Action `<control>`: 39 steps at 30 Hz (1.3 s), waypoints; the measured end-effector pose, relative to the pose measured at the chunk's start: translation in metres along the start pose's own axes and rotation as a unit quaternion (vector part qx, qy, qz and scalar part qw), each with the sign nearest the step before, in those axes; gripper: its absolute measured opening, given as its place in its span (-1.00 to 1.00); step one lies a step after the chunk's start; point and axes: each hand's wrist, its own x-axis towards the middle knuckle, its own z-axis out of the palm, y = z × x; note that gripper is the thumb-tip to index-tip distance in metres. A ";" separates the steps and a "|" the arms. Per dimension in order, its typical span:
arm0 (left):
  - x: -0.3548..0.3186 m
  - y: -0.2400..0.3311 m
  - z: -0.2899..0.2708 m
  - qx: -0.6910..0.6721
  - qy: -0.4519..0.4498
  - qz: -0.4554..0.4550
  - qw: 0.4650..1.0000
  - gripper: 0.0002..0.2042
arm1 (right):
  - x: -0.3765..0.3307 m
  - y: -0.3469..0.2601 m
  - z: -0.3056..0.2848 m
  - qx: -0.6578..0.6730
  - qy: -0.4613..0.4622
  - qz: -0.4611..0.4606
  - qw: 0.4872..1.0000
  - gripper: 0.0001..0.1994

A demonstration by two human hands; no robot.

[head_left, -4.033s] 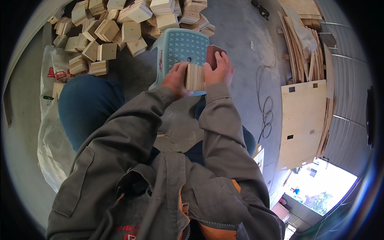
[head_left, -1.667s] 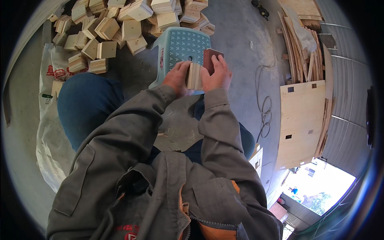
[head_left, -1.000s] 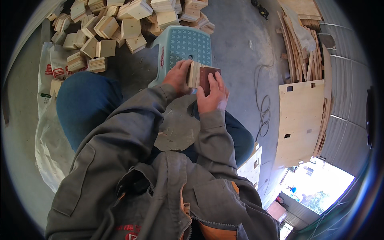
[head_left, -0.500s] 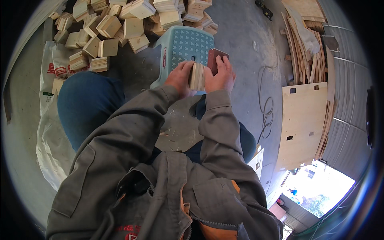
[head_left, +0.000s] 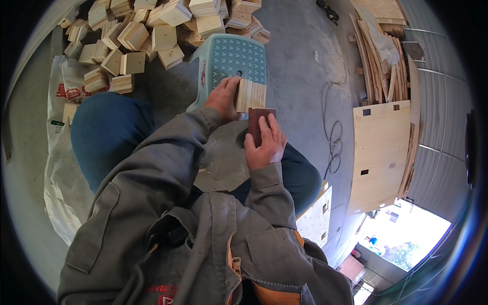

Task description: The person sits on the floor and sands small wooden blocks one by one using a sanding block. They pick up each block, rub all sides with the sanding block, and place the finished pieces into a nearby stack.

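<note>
My left hand (head_left: 223, 100) is closed on the left side of a small stack of plywood pieces (head_left: 252, 95), whose layered edges face up. The stack is over the near part of a light blue-green plastic stool (head_left: 238, 53); I cannot tell whether it rests on it. In my right hand (head_left: 265, 146) is a reddish-brown sanding block (head_left: 255, 121), with the fingers laid over its face. The block is at the near right end of the stack, its far edge meeting or just overlapping the stack's near side.
Beyond the stool lies a heap of cut plywood blocks (head_left: 133, 35). A white woven sack (head_left: 58, 147) spreads beside my left knee. To the right, a cable (head_left: 333, 140) coils on the floor, near a leaning plywood sheet (head_left: 381, 152) and stacked wood strips (head_left: 371, 61).
My right hand has left the stack's right side and come nearer to me with the sanding block. The stack now shows more of its layered face, still in my left hand.
</note>
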 end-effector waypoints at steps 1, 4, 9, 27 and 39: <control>0.000 0.000 0.000 -0.002 0.000 0.000 1.000 0.01 | 0.003 0.000 0.001 -0.001 0.005 -0.001 1.000 -0.40; 0.001 0.001 -0.001 -0.003 0.002 -0.004 1.000 0.01 | 0.017 0.002 0.009 -0.006 0.022 0.002 1.000 -0.42; 0.001 -0.003 0.001 0.002 0.019 -0.003 1.000 0.01 | 0.072 0.003 0.029 -0.019 0.032 0.027 0.999 -0.46; 0.000 0.000 0.001 -0.001 0.006 -0.001 1.000 -0.01 | 0.042 0.008 0.022 -0.009 0.016 0.004 1.000 -0.40; 0.001 0.000 0.000 -0.005 0.002 0.000 1.000 -0.03 | 0.001 0.006 0.001 0.017 0.008 0.004 1.000 -0.39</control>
